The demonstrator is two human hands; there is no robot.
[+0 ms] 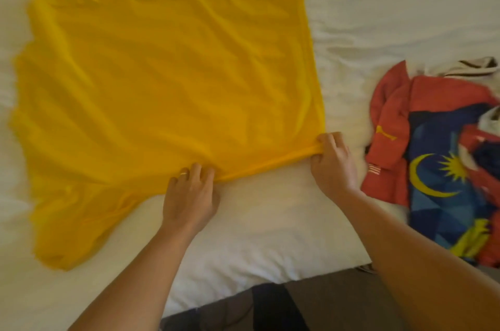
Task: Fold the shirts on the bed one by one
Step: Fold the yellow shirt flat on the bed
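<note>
The bed (270, 236) carries a white, creased sheet. A yellow shirt (162, 87) lies spread flat from centre toward 9 o'clock, hem toward 3 o'clock. At 3 o'clock, well apart, lies a crumpled heap of shirts (438, 162), red and blue; a striped item (476, 66), possibly a collar, adjoins its far edge.
</note>
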